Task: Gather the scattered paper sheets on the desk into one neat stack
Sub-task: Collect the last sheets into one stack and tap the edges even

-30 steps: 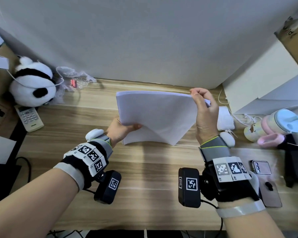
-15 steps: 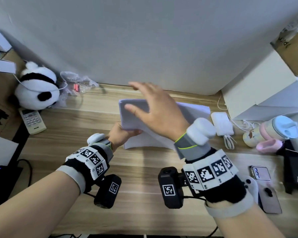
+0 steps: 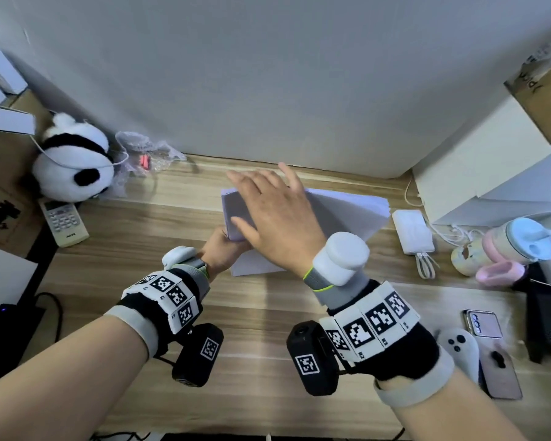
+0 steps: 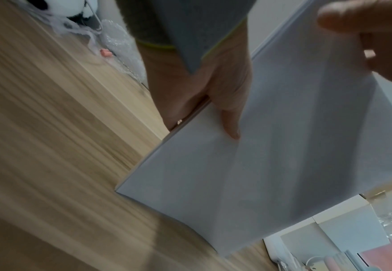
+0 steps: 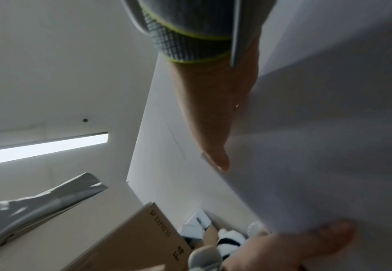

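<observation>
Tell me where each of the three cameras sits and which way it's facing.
Head: above, looks forward and down at the desk, both forearms, left hand, right hand.
Left wrist: looks along the left hand at the paper stack.
Right wrist: looks up along the flat right hand.
All three share the stack.

We are at a cluttered desk (image 3: 268,313) in a home or small office, pushed against a plain wall (image 3: 268,74). Left of our hands sit a plush panda (image 3: 72,168), a remote (image 3: 65,221) and cardboard boxes (image 3: 0,192). To our right lie a power bank (image 3: 413,230), a cup (image 3: 519,240), phones (image 3: 498,374) and a white box (image 3: 477,167).
</observation>
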Available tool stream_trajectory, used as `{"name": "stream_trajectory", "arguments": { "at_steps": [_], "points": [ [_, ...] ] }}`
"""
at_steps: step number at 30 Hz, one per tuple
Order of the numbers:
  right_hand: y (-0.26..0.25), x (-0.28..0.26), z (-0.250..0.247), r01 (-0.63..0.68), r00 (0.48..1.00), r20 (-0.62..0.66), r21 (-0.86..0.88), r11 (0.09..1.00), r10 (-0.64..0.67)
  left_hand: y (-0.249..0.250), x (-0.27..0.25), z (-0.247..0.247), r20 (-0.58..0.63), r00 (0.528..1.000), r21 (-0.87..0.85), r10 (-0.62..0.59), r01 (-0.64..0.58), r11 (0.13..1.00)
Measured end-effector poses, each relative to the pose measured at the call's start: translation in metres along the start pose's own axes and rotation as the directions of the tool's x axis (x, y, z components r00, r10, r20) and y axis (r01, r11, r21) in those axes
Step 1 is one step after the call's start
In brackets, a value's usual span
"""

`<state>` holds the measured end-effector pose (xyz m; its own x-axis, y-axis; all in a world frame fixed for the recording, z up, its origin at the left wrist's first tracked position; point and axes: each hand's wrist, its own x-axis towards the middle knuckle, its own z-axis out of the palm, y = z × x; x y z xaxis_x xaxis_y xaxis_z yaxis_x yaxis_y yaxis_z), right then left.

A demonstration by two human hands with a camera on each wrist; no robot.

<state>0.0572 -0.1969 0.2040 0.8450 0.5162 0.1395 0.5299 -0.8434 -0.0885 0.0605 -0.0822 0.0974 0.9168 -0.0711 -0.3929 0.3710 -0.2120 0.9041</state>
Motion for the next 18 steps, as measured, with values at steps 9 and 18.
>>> {"name": "stream_trajectory", "arguments": {
  "at_steps": [9, 18],
  "points": [
    [0.103, -0.052, -0.001, -0.345, 0.816, -0.298, 0.436, 0.831, 0.495, -0.002, -0.001, -0.003, -0.02, 0.997, -0.095, -0.08, 0.078, 0.992],
    [0.095, -0.077, 0.065, -0.346, 0.69, 0.284, 0.937, -0.042, 0.666, 0.005, -0.006, -0.004, 0.024, 0.995, -0.127, -0.099, 0.101, 0.987]
  ]
}}
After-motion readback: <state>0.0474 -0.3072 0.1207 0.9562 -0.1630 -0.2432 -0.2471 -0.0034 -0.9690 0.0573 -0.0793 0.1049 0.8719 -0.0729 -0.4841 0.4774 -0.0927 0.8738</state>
